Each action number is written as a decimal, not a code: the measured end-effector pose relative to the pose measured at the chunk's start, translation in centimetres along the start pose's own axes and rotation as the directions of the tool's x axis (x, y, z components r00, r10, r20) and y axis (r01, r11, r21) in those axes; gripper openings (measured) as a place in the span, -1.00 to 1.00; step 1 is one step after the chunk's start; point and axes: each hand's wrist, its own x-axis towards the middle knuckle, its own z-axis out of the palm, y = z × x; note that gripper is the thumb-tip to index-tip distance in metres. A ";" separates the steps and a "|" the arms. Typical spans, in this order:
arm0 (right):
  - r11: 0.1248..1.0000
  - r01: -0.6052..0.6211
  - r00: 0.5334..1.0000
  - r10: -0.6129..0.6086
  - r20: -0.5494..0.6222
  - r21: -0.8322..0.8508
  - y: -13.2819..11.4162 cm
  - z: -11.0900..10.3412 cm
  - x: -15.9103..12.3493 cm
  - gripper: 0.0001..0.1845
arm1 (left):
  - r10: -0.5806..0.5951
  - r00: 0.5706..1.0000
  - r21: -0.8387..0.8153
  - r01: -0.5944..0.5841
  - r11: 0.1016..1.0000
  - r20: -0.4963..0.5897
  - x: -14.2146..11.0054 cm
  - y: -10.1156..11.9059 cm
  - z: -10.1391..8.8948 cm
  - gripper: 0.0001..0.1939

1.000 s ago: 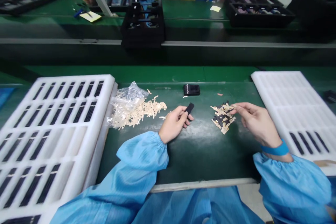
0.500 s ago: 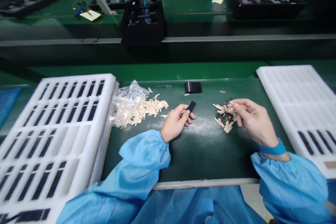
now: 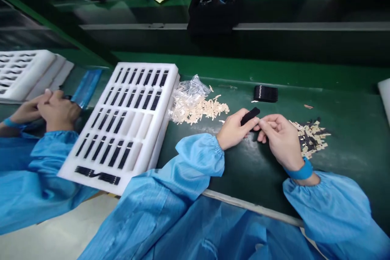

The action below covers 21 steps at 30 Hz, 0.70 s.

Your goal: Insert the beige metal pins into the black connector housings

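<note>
My left hand (image 3: 234, 131) grips a small flat black strip (image 3: 250, 115), which sticks out past the thumb and tilts up to the right. Close against its fingertips, my right hand (image 3: 280, 140) is closed in a pinch; anything between those fingers is too small to make out. Just right of that hand lies a loose pile of cream and black small pieces (image 3: 313, 136). Left of my hands spreads a heap of cream-coloured small pieces (image 3: 210, 109), partly under a clear plastic bag (image 3: 195, 87). A neat row of black strips (image 3: 266, 93) sits behind my hands.
A white foam tray (image 3: 161, 118) with slots of black strips stands at the left. Beyond it are a co-worker's hands (image 3: 57, 109) and another stack of foam trays (image 3: 45, 71). A black bin (image 3: 213, 20) is on the raised back shelf. Another foam edge (image 3: 385, 93) shows far right.
My view has swung left, bringing the co-worker into sight. My right hand has left the pile of cream and black pieces and come to my left hand's fingertips.
</note>
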 end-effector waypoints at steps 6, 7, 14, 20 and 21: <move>0.999 -0.022 0.991 0.028 0.129 -0.044 -1.1 -0.9 -0.3 -0.62 | -0.030 1.000 -0.016 0.030 0.999 0.005 0.0 0.2 -0.5 -0.66; 0.998 -0.019 0.991 0.027 0.134 -0.063 -1.2 -1.0 -0.3 -0.62 | -0.032 0.999 -0.013 0.032 0.999 0.000 0.0 0.3 -0.5 -0.66; 0.994 -0.007 0.996 0.016 0.085 -0.106 -1.1 -0.8 -0.3 -0.62 | 0.007 0.998 0.022 -0.006 1.000 -0.055 0.0 -0.2 -0.2 -0.71; 0.993 0.001 1.000 0.002 0.030 -0.115 -0.5 -1.0 -0.2 -0.66 | 0.093 0.995 0.150 -0.088 0.985 -0.023 -0.1 -0.2 -0.4 -0.71; 0.994 0.003 1.000 0.000 0.023 -0.113 -0.5 -1.0 -0.2 -0.66 | 0.111 0.994 0.171 -0.107 0.980 -0.014 -0.1 -0.2 -0.4 -0.72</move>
